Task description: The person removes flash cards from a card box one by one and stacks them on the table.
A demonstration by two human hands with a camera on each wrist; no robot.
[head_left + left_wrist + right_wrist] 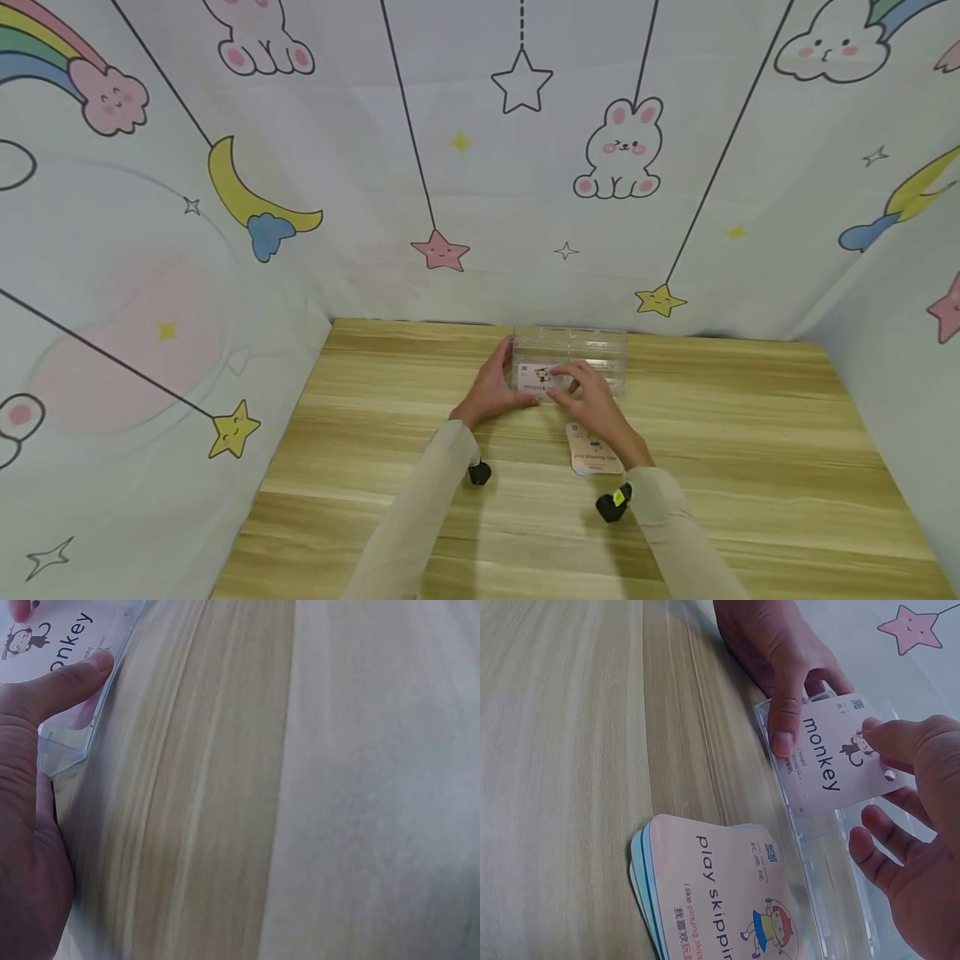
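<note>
A clear plastic box (609,342) with several compartments stands near the back of the table. My left hand (491,390) grips its left end, the thumb lying over the front edge and onto a pink "monkey" card (821,761). That card sits slanted at the box's left front compartment. With my right hand (592,404) I pinch the card's right edge by the monkey picture, one fingertip on its face; the other fingers lie partly behind it. In front of the box, below my right hand, rests a stack of cards (727,892) with "play skipping" on top.
Wood-grain table (375,467) lies under everything. A white curtain (360,167) printed with stars, rabbits and clouds stands right behind the box and along both sides. Dark wrist devices (612,505) hang under the sleeves.
</note>
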